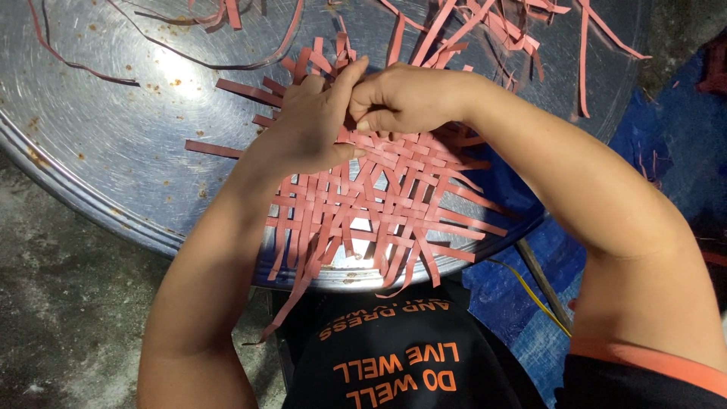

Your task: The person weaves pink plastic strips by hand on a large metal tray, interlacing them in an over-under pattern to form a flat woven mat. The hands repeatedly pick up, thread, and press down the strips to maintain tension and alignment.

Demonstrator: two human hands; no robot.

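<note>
Both hands press down on a half-woven mat of red strips (pixel 379 197): the left hand (pixel 310 125) lies flat with fingers spread, the right hand (pixel 405 98) is curled, pinching a strip end at the far edge. The mat sits on a round metal tray (pixel 113 151), its near strips overhanging the rim. Loose weave could slip apart if pressure eases; spare strips (pixel 492 23) lie beyond

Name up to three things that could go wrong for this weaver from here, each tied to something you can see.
1. The woven red mat overhangs the edge of the round metal tray, so it might slide off.
2. Its open, gappy weave could loosen where the left hand and right hand press and pull.
3. The loose strips lie tangled at the tray's far side and may snag or kink.
</note>
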